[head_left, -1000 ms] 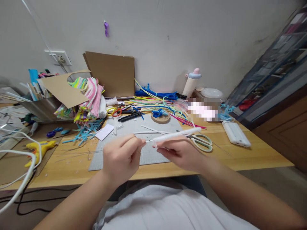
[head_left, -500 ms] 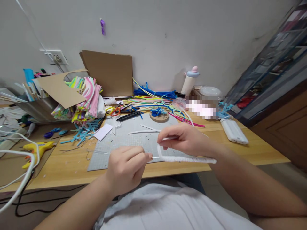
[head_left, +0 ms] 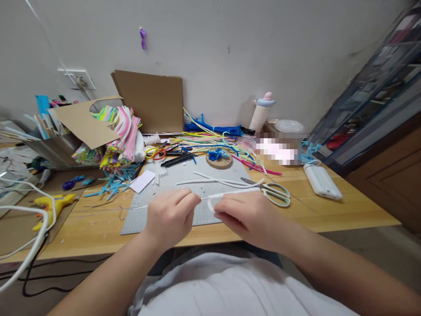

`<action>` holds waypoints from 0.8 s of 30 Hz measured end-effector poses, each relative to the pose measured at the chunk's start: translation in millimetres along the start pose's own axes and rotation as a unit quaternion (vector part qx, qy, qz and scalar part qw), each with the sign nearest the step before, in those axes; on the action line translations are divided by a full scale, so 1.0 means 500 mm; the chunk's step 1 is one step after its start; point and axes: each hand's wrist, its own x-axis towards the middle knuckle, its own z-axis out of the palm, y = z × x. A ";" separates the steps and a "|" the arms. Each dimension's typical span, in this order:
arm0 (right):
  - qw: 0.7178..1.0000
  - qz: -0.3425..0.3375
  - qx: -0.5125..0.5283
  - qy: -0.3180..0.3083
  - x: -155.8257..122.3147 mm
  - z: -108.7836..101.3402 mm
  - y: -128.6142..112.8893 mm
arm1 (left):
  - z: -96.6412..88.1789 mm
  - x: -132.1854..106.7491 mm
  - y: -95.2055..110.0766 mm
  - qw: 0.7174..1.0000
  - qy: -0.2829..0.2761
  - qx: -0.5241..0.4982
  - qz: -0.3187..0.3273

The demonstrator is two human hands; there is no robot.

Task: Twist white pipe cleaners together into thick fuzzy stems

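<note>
My left hand is pinched shut on a thin wire that runs left over the grey cutting mat. My right hand is closed around a white pipe cleaner, whose end curls at the wire just between the two hands. Both hands hover above the near edge of the mat. Pale green scissors lie just right of my right hand, and loose white pipe cleaners lie on the mat behind it.
A wooden desk holds piles of coloured pipe cleaners, a cardboard sheet, a yellow glue gun, a white power bank, a bottle and a round wooden disc with blue fuzz. A shelf stands at right.
My right hand swung the white pipe cleaner down and round the wire, then came back beside the left hand. The left hand stayed pinched on the wire.
</note>
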 end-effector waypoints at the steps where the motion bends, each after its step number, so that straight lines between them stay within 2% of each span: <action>1: 1.000 -0.004 -0.003 0.002 0.004 -0.011 0.000 | -0.001 -0.002 0.001 1.000 -0.013 0.001 0.019; 4: 0.999 0.006 0.043 -0.003 0.023 -0.042 0.014 | -0.006 -0.005 0.009 0.996 -0.045 -0.041 0.065; 7: 0.986 0.038 0.155 -0.052 0.041 -0.055 0.041 | -0.013 -0.004 0.018 0.990 -0.049 -0.113 0.071; 10: 0.960 0.069 0.256 -0.093 0.046 -0.043 0.062 | -0.019 0.002 0.022 0.986 -0.027 -0.162 0.042; 12: 0.953 0.086 0.273 -0.096 0.040 -0.025 0.067 | -0.022 0.007 0.020 0.984 -0.010 -0.178 0.017; 17: 0.960 0.147 0.235 -0.042 0.011 0.028 0.046 | -0.016 0.017 0.006 0.986 0.026 -0.157 -0.043; 20: 0.981 0.110 0.162 -0.008 -0.001 0.037 0.027 | -0.005 0.020 -0.004 0.994 0.019 -0.091 -0.054; 24: 0.997 0.045 0.055 -0.006 -0.004 0.020 0.014 | 0.006 0.019 -0.009 1.000 0.002 -0.018 -0.015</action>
